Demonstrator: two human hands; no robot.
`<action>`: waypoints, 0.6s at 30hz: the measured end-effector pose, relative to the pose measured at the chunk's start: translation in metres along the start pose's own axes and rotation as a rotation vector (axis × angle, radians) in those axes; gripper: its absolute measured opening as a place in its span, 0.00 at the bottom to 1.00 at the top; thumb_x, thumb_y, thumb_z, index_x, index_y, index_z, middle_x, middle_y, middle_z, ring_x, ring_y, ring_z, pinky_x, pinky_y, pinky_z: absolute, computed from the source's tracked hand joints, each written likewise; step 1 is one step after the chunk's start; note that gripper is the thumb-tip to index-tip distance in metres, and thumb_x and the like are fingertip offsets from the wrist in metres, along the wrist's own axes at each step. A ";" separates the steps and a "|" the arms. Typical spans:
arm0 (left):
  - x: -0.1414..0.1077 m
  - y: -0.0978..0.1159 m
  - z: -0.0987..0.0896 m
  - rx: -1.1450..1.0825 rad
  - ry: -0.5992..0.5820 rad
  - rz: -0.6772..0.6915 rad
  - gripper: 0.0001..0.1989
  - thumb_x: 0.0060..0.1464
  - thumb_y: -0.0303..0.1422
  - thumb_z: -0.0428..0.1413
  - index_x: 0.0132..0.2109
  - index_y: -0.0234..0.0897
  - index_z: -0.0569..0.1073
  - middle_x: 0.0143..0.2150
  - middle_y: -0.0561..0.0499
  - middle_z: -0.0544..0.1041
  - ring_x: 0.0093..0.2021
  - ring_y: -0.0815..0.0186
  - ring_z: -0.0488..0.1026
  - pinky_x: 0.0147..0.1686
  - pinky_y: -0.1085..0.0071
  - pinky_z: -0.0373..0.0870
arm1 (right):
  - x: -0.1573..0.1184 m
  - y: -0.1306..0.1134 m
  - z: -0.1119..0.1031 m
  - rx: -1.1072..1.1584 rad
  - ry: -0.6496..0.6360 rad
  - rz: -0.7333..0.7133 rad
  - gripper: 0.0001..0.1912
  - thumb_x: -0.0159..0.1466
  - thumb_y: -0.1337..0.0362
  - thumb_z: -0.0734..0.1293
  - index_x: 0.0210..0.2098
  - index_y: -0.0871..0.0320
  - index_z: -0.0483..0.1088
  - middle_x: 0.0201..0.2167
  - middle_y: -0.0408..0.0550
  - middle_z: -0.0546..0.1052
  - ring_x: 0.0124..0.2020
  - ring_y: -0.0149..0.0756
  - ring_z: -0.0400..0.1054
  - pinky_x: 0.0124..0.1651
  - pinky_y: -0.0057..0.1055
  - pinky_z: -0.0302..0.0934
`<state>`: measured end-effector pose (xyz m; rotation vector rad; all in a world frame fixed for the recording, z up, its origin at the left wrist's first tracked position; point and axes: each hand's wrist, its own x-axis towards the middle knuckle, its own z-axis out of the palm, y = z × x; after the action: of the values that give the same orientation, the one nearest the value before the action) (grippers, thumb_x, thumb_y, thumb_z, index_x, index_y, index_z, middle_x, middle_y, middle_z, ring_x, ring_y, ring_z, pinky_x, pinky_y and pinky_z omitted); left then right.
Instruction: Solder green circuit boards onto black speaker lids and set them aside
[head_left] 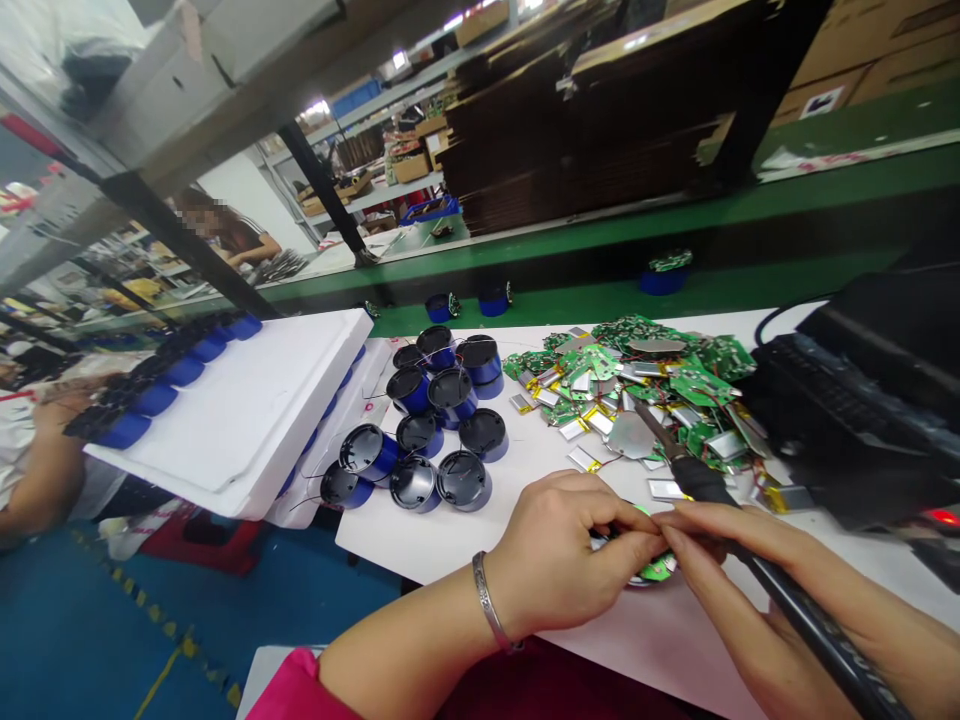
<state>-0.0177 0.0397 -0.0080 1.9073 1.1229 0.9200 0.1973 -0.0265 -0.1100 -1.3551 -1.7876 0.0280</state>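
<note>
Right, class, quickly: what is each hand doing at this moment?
Left hand: closed, pinching a small green circuit board.
Right hand: closed around a soldering iron, fingertips meeting the left hand's.

At the near edge of a white table (480, 530), the left hand (559, 560) pinches a small green circuit board (658, 567), and the right hand (731, 560) meets it fingertip to fingertip with a black soldering iron (720, 490) lying across it. Behind them lie a heap of green circuit boards with flat batteries (637, 385) and a cluster of blue round housings (442, 420), beside white foam trays (240, 410).
</note>
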 end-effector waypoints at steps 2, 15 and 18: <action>0.000 0.001 -0.001 -0.021 -0.002 -0.034 0.04 0.57 0.29 0.65 0.38 0.34 0.86 0.31 0.48 0.82 0.34 0.65 0.76 0.38 0.71 0.71 | 0.007 -0.003 0.000 -0.009 -0.002 -0.001 0.23 0.73 0.44 0.62 0.54 0.54 0.74 0.41 0.52 0.75 0.46 0.47 0.72 0.45 0.37 0.71; 0.000 0.007 -0.003 -0.227 0.038 -0.234 0.01 0.52 0.27 0.67 0.33 0.34 0.85 0.29 0.49 0.79 0.29 0.69 0.71 0.31 0.75 0.69 | 0.085 -0.052 -0.013 0.012 0.050 -0.174 0.19 0.80 0.49 0.57 0.51 0.57 0.69 0.41 0.43 0.76 0.38 0.29 0.74 0.41 0.23 0.69; 0.000 0.007 -0.003 -0.232 0.041 -0.215 0.01 0.52 0.27 0.67 0.33 0.34 0.85 0.29 0.50 0.79 0.29 0.70 0.71 0.31 0.75 0.68 | 0.085 -0.043 -0.014 -0.078 0.013 -0.319 0.23 0.81 0.54 0.48 0.48 0.58 0.70 0.40 0.47 0.77 0.38 0.32 0.74 0.38 0.25 0.70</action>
<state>-0.0176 0.0380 -0.0008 1.5554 1.1648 0.9287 0.1700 0.0170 -0.0280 -1.1055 -1.9913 -0.2250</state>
